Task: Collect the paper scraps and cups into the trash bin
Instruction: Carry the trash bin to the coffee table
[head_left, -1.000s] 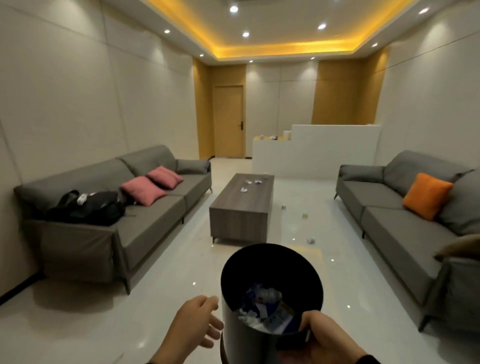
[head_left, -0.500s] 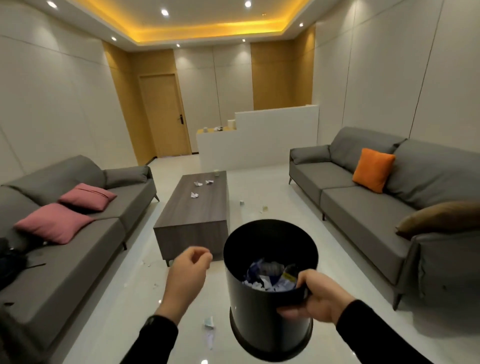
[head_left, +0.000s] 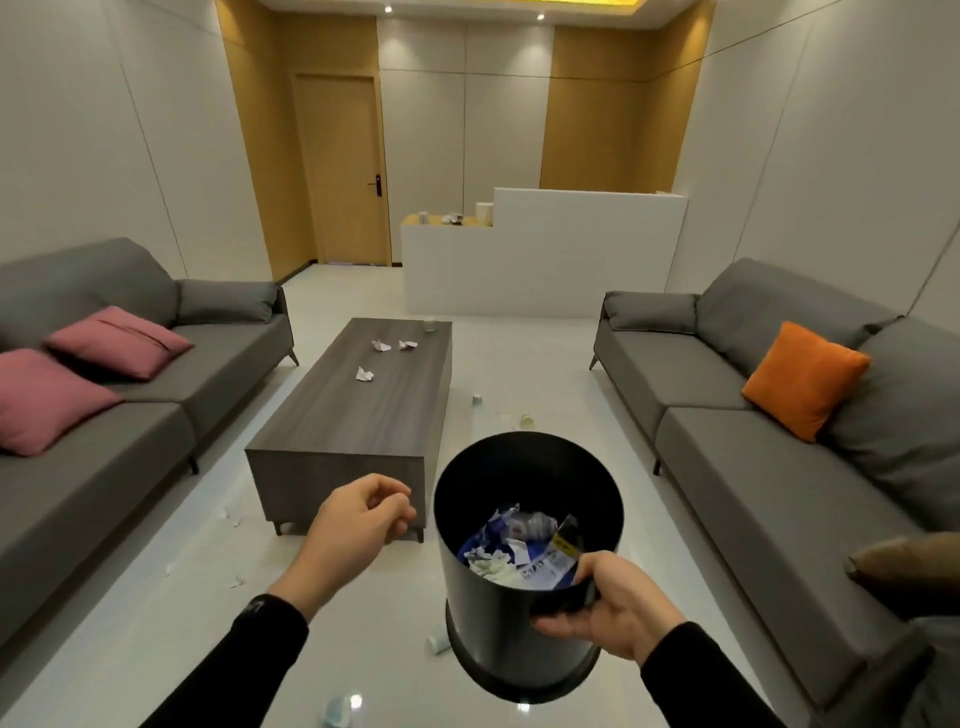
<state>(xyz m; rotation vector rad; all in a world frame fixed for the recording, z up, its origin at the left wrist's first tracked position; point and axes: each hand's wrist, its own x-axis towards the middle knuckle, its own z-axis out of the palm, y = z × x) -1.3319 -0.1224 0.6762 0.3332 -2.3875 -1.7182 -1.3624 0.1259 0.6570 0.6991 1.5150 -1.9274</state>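
My right hand (head_left: 605, 608) grips the near rim of a black round trash bin (head_left: 498, 618), held above the floor with crumpled paper and wrappers inside. To the bin's left, my left hand (head_left: 358, 525) hovers with fingers curled and nothing in it. Three crumpled paper scraps (head_left: 382, 345) and a small cup (head_left: 429, 325) lie on the dark wooden coffee table (head_left: 358, 415). Two cups (head_left: 527, 420) sit on the floor right of the table. Another cup (head_left: 438, 644) lies by the bin's base, one more cup (head_left: 337, 709) near the bottom edge. Small scraps (head_left: 236, 581) dot the floor at left.
Grey sofas flank the aisle: the left sofa (head_left: 104, 467) carries two pink cushions, the right sofa (head_left: 779, 457) an orange one. A white counter (head_left: 540, 260) with small items stands behind the table, beside a closed door (head_left: 345, 171). The floor is glossy white tile.
The view has swung left and tilted down, and I am closer to the coffee table. The bin stays in my right hand. My left hand's fingers have curled in.
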